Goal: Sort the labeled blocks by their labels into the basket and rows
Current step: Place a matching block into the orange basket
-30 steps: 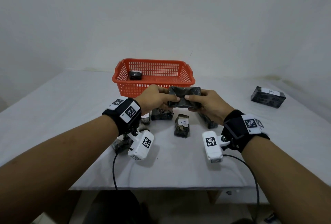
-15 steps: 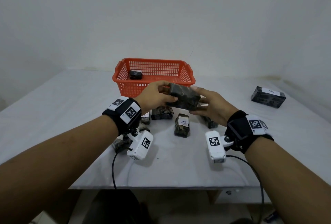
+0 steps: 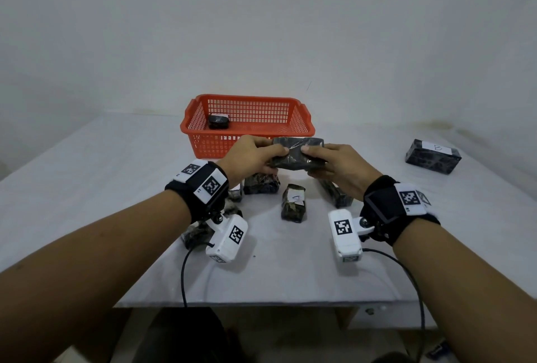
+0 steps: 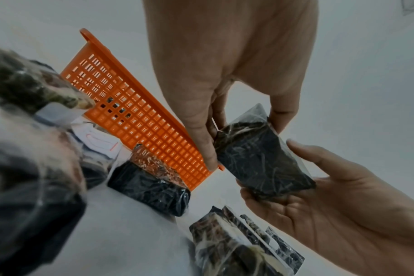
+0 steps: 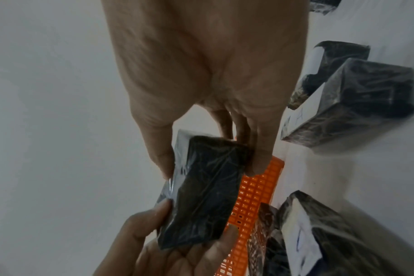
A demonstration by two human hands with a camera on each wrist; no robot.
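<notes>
While both hands met above the worktop in the head view, the left hand and the right hand each pinched one end of a dark wrapped block, thumbs on top and curled fingers beneath, so it hung level in the air just in front of the red basket. One more block lay inside the basket. Below the hands lay a cluster of blocks, one marked A; well off to the right of the right hand sat a block marked B, with bare worktop between.

From the left wrist, the left hand gripped the held block at its upper end, thumb on one side and fingers on the other, while the right hand cupped its lower end. Beside it ran the basket's wall, with loose blocks under the hands.

From the right wrist, the right hand pinched the block between thumb and fingers, the left hand closed round the opposite end. Other blocks lay to its side, and the basket showed behind the held block.
</notes>
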